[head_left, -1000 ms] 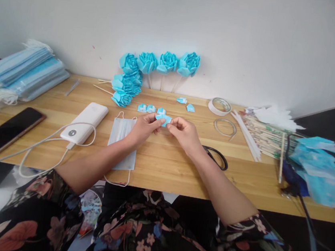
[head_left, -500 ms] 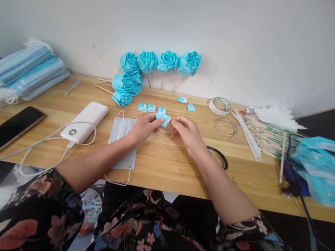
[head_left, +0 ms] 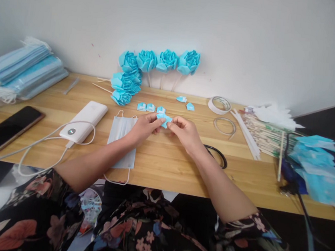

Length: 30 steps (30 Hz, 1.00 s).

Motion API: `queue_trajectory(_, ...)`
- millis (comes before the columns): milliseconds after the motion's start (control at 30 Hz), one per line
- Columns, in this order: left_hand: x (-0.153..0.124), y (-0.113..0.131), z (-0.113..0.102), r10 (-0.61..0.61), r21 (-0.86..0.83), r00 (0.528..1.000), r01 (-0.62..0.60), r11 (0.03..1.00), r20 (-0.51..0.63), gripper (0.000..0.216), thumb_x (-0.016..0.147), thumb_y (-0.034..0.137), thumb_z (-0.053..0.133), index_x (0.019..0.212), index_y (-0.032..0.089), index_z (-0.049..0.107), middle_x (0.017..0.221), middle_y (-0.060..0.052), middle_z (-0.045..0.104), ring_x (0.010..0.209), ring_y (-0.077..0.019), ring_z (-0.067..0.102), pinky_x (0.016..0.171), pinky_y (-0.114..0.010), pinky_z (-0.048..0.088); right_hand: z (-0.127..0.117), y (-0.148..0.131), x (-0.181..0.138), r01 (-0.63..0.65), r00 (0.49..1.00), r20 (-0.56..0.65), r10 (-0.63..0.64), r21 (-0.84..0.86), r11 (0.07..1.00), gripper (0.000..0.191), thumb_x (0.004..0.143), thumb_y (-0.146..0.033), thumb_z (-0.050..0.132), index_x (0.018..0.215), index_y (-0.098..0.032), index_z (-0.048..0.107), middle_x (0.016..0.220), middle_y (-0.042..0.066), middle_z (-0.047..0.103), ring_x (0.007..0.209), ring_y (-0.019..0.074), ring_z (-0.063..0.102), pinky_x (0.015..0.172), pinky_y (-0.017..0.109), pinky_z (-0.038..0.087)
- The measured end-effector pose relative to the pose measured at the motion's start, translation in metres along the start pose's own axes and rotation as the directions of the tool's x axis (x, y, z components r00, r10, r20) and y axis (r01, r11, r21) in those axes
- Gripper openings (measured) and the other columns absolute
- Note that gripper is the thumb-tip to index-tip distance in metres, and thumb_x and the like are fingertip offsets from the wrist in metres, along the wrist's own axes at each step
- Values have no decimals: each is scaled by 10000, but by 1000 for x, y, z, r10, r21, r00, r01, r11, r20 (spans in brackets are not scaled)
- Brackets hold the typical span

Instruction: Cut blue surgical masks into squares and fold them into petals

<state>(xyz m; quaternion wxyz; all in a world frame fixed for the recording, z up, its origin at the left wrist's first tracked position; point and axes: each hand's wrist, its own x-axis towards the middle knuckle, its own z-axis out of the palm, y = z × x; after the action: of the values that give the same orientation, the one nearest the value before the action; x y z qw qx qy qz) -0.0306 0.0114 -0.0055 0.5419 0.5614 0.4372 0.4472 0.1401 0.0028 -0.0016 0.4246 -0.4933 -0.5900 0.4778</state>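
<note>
Between my two hands, just above the table, is a small blue fabric piece (head_left: 164, 120). My left hand (head_left: 146, 128) pinches its left side, thumb on top. The thumb and forefinger of my right hand (head_left: 185, 130) are closed on its right edge. Just beyond lie several small folded blue pieces, one of them (head_left: 161, 110) right behind the held piece. Two more loose pieces, a folded one (head_left: 181, 99) and a flat one (head_left: 190, 106), lie farther back. Beneath my left forearm is a pale blue face mask (head_left: 125, 159) with white ear loops.
Blue fabric roses (head_left: 166, 61) on sticks lean against the wall. Stacked masks (head_left: 25, 71), a phone (head_left: 8, 131) and a cabled power bank (head_left: 85, 120) lie left. To the right are a tape roll (head_left: 220, 105), a wire coil (head_left: 224, 126), wooden sticks (head_left: 265, 132) and blue fabric scraps (head_left: 320, 167).
My right thumb and fingers have moved in and closed on the right edge of the blue fabric piece. The left hand keeps its pinch; the view has shifted slightly.
</note>
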Motion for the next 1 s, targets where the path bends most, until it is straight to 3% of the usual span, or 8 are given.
queue_trajectory(100, -1, 1, 0, -18, -6, 1000, 18, 1000, 17, 343, 818, 474, 683, 681, 174, 589, 570, 8, 577, 530, -103, 521, 560, -250, 431, 0, 0, 0, -1, 1000, -8, 1, -7, 1000, 226, 757, -402, 651, 683, -218, 543, 630, -35, 502, 617, 125, 442, 572, 263, 400)
queue_trajectory(367, 0, -2, -2, 5, -4, 1000, -5, 1000, -4, 257, 744, 403, 740, 687, 174, 638, 572, 12, 586, 537, -102, 506, 563, -248, 414, 1, -1, -1, 61, 998, 3, -61, -46, 997, 224, 775, -392, 622, 680, -216, 521, 628, -43, 485, 599, 114, 429, 581, 257, 369)
queue_trajectory(700, 4, -5, -6, 41, 13, 999, -41, 999, -28, 257, 718, 380, 738, 632, 168, 620, 555, 3, 591, 529, -102, 501, 558, -243, 408, -5, -7, 3, 194, 981, 62, -184, -249, 949, 182, 826, -359, 596, 734, -201, 591, 674, -32, 565, 640, 116, 493, 631, 247, 380)
queue_trajectory(833, 6, -3, -8, 51, 0, 998, -51, 999, -31, 251, 715, 383, 718, 636, 168, 617, 557, -1, 592, 523, -105, 510, 548, -244, 405, -37, -30, -3, 254, 966, 85, -243, -449, 856, 161, 833, -275, 608, 933, -205, 714, 866, 18, 726, 774, 154, 631, 728, 278, 443)
queue_trajectory(1000, 6, -2, -8, 39, -26, 998, -40, 999, -39, 247, 718, 385, 712, 659, 166, 615, 561, 2, 578, 525, -105, 509, 545, -244, 399, -119, -42, -37, 114, 961, -143, -237, -575, 810, 215, 827, -302, 640, 976, -199, 756, 955, 47, 771, 851, 196, 674, 790, 322, 486)
